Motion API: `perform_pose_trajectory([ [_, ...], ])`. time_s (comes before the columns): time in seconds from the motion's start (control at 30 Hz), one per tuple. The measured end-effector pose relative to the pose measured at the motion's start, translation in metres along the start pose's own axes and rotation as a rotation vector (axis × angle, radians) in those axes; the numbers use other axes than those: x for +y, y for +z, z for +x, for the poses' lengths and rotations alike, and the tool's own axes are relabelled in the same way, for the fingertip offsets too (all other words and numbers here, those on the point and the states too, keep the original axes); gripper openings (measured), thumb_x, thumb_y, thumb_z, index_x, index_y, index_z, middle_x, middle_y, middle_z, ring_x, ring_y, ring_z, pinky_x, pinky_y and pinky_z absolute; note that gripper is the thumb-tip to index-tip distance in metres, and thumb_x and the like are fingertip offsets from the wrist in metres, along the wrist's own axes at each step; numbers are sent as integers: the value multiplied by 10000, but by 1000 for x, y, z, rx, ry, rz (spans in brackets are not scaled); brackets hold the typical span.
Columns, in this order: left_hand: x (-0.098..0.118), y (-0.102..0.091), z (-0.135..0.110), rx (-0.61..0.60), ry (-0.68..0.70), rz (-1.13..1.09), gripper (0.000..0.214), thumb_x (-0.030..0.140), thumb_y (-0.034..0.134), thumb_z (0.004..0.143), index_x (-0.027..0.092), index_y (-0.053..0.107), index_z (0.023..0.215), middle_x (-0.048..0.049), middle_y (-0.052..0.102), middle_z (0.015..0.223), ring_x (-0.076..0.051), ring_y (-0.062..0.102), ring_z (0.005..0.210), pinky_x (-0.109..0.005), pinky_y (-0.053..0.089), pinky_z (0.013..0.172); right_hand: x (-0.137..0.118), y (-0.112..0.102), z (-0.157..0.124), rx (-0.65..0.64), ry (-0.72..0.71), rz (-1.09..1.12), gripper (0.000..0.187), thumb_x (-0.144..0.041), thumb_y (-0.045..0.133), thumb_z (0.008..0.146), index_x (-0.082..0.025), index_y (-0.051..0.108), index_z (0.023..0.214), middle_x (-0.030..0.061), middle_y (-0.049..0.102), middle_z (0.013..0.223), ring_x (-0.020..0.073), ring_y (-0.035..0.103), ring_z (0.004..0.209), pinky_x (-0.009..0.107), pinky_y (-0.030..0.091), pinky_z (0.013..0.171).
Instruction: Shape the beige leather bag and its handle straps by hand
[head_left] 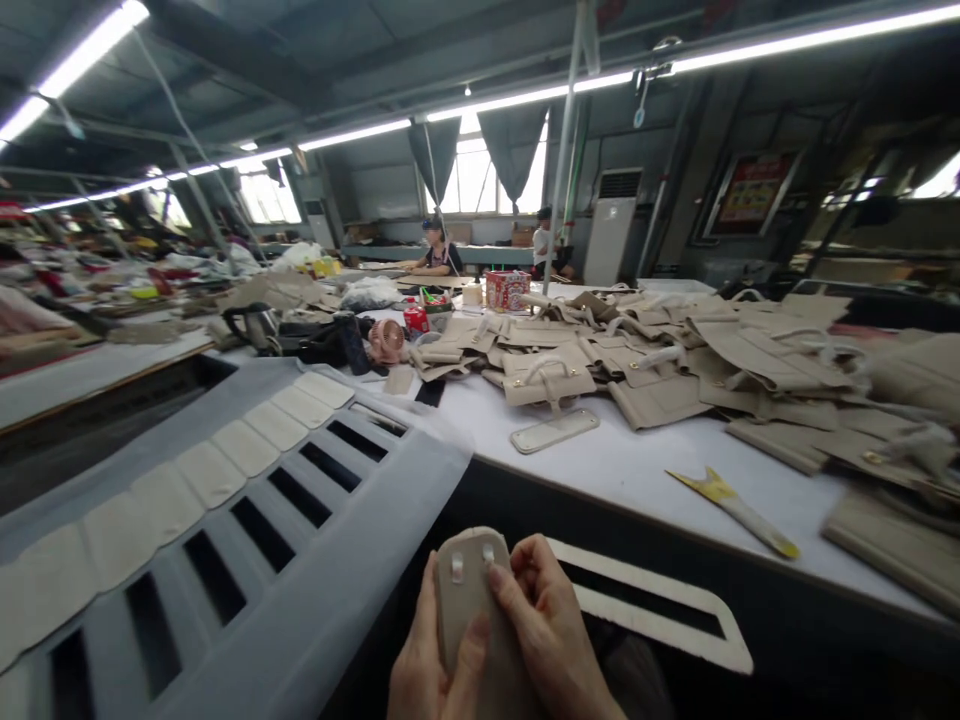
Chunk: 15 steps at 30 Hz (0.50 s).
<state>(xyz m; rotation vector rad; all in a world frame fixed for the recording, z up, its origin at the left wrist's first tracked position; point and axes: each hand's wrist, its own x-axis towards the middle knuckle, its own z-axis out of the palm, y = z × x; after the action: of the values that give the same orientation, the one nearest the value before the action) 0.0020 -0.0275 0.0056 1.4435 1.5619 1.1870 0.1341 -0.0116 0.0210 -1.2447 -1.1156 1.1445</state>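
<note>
A small beige leather flap [463, 590] with two pale metal prongs near its rounded top is held at the bottom middle of the head view. My left hand [431, 670] grips it from the left, thumb pressed on its face. My right hand [544, 625] closes on its right edge, with the fingertips near one prong. Both hands hover in front of the white worktable [622, 465].
Several beige bag panels with handles [551, 380] are heaped across the table. A yellow-tipped tool [739, 512] lies near its front edge. A grey slotted sheet with beige pieces [247, 500] spreads at the left. A pink fan [388, 340], a red box [507, 290] and two seated people [439, 250] are farther back.
</note>
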Motion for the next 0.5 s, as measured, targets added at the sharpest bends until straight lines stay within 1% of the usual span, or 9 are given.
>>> perform_pose_trajectory([
  [0.07,-2,0,-6,27,13,8,745,536,466,918,71,329,1485,-161,443,1490,-310,422,1366,-428,341,1127,1,4,5,-22,28,47,337,-538,583,882,-223,466,847,-49,503,651,112,423,592,221,361,540],
  [0.1,-1,-1,-6,23,17,-18,729,524,459,925,67,339,1481,-158,442,1491,-304,421,1368,-418,332,1135,1,6,8,-32,43,74,338,-549,574,884,-229,464,899,-49,525,637,115,437,576,220,363,524],
  [0.2,5,-9,6,-28,-28,-145,671,495,481,931,114,377,1474,-130,469,1478,-292,420,1369,-407,302,1156,1,16,15,-39,42,84,388,-567,547,893,-240,435,1069,-35,600,638,136,498,553,222,384,494],
  [0.27,9,-15,14,-84,-72,-248,634,474,528,921,153,419,1456,-115,491,1463,-298,428,1360,-410,307,1154,1,23,18,-13,16,61,406,-555,556,889,-234,437,1108,-14,637,677,150,541,569,235,427,517],
  [0.33,12,-20,18,-176,-116,-407,605,450,581,903,179,461,1430,-111,537,1423,-315,482,1311,-407,384,1103,2,26,16,-10,7,82,418,-530,567,885,-230,452,1152,10,665,749,164,580,612,253,474,563],
  [0.4,12,-22,18,-261,-186,-614,583,421,611,894,198,477,1415,-114,598,1353,-320,565,1219,-396,475,1009,6,27,10,-8,1,97,465,-494,599,866,-231,468,1225,19,669,800,173,600,642,261,499,584],
  [0.43,11,-23,16,-288,-231,-711,573,407,614,896,204,477,1413,-116,627,1312,-315,601,1169,-388,506,963,9,27,6,1,-3,81,503,-472,627,844,-233,478,1261,15,664,800,173,602,641,259,504,581],
  [0.5,6,-24,13,-295,-315,-852,549,382,612,905,207,478,1408,-120,668,1238,-296,647,1088,-373,533,902,19,25,-6,45,-11,18,581,-425,685,785,-241,508,1307,11,660,799,174,603,626,256,509,563],
])
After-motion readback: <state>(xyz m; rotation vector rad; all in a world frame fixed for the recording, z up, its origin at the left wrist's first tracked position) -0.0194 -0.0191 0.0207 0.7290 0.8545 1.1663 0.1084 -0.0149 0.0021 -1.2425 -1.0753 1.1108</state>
